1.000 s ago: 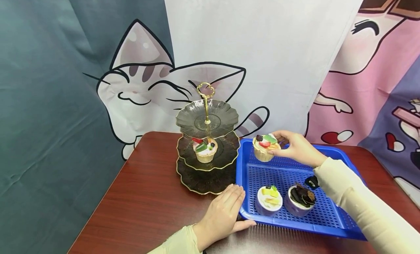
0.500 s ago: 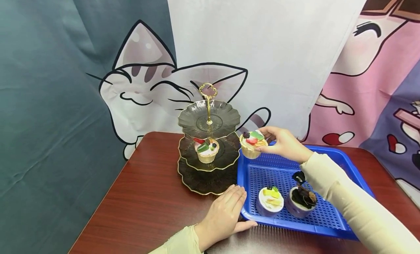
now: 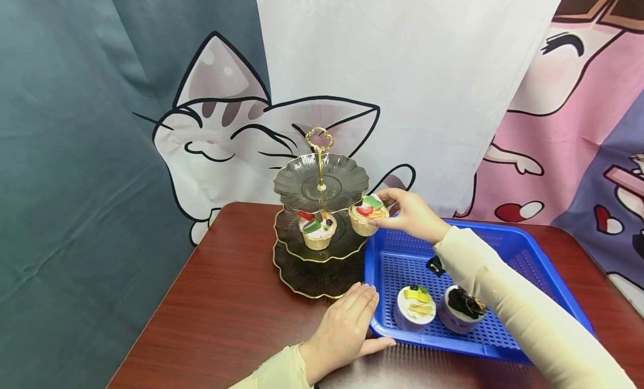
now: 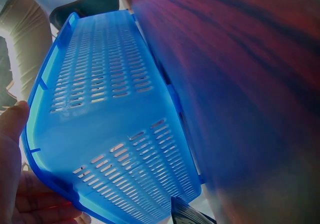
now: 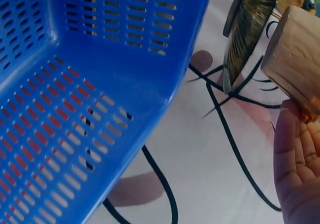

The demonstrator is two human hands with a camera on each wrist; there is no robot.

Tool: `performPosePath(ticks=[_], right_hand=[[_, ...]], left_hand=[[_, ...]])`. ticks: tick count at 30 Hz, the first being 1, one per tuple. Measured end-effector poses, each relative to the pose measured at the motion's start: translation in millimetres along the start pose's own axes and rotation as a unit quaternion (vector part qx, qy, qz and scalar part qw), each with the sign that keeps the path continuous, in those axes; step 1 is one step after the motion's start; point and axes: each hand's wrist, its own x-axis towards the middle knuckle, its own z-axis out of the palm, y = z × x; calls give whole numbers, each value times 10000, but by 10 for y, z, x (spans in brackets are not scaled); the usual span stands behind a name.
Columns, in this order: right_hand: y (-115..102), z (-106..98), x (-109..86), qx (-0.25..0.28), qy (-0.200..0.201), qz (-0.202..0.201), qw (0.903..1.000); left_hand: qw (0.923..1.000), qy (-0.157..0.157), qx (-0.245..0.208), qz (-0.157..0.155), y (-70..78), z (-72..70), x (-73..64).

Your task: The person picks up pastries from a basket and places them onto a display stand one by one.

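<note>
Pale, fruit-topped cupcake (image 3: 364, 224) points upward, axis near vertical, pinched in the right hand's grip (image 3: 415, 214), the left hand (image 3: 340, 325) straight-fingered.

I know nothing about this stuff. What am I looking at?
There's no machine here: a person works bare-handed. The wide view comes from a camera on their head; the two tilted close-ups come from one camera on each wrist. On the reddish table are a three-tier stand, with a fruit tart on its middle tier, and a blue basket containing two dessert cups. The right hand holds another tart near the stand; the left hand rests against the basket's near left corner.
</note>
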Motion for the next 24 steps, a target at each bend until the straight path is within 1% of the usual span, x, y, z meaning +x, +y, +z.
performPosePath(ticks=[7,12,18,24], right_hand=[[-46,121,94,-8,30,-100,9999],[-36,183,149,-33,-64,8,10000],[-29,243,189,-140,-31,30,9999],[-16,290,245,-234,-136,-94,9996]], left_hand=[[10000,72,-10,32,-2,20,4],[10000,60,-15,39,-1,21,2],[10000,10,-22,48,1,12,5],[10000,68,-22,38,-4,19,2]])
